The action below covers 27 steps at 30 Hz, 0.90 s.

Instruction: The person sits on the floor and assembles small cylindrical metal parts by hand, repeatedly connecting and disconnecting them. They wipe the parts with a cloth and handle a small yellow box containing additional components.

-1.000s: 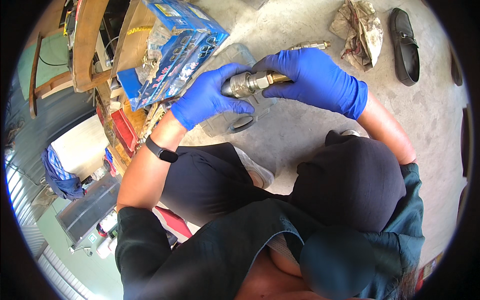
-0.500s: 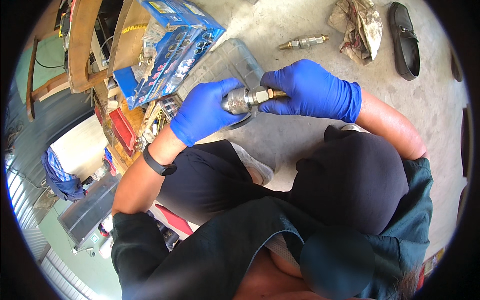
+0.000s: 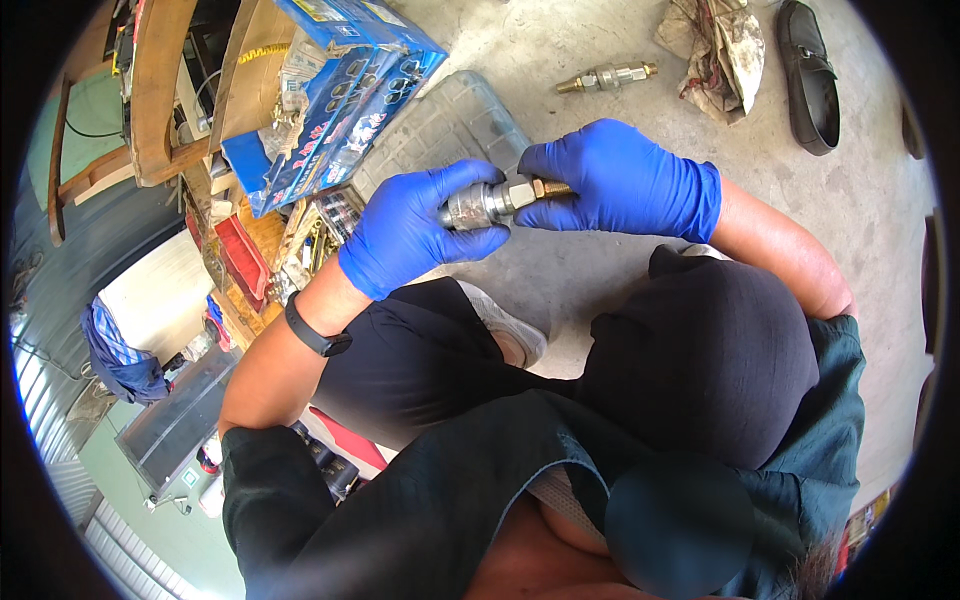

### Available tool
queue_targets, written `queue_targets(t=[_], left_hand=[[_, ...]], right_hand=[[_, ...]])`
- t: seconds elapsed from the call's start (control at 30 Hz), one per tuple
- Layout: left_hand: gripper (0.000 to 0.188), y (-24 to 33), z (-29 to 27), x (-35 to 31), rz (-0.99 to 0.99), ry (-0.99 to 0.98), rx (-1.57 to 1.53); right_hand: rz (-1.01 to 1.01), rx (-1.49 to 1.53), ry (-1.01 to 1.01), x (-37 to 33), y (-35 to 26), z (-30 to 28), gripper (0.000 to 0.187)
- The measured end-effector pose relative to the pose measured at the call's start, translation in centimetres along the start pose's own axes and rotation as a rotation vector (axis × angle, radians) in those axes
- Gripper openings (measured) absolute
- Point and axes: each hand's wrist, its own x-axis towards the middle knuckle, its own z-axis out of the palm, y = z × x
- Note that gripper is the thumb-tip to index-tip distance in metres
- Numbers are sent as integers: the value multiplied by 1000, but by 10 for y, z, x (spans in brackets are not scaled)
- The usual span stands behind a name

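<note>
A metal hydraulic-type coupling point(image 3: 474, 206) is held level between my two blue-gloved hands, above the floor. My left hand point(image 3: 402, 228) is closed round its thick, worn cylindrical body, thumb and fingers on opposite sides. At the other end, my right hand point(image 3: 632, 184) pinches the brass-coloured threaded tip, next to a shiny hex nut. The rest of that tip is hidden in the glove. A similar coupling point(image 3: 606, 77) with brass ends lies on the concrete beyond my right hand.
Past my left hand stand a translucent plastic case point(image 3: 440, 125) and a torn blue cardboard box point(image 3: 345, 110). A stained crumpled cloth point(image 3: 722, 62) and a black shoe point(image 3: 810, 85) lie at the far right. Left, a red tray point(image 3: 240, 258) sits among wooden boards.
The fingers of my left hand have shifted on the coupling's body, reaching slightly further round it. My right hand stays almost still on the threaded end.
</note>
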Motion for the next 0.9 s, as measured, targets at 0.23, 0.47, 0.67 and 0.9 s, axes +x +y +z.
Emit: queue_targets(t=[0.23,0.47,0.67,0.9], left_hand=[[42,6,0,0,11,12,59],[40,7,2,-7,49,30,137],[38,9,-3,-9,65,29,144],[42,7,-3,-15,7,-24,128]], right_hand=[[34,121,-11,3,0,3,46],[48,279,-63,4,0,16,38],[191,443,-143,9,-9,16,41],[331,737,-160,10,-14,27,44]])
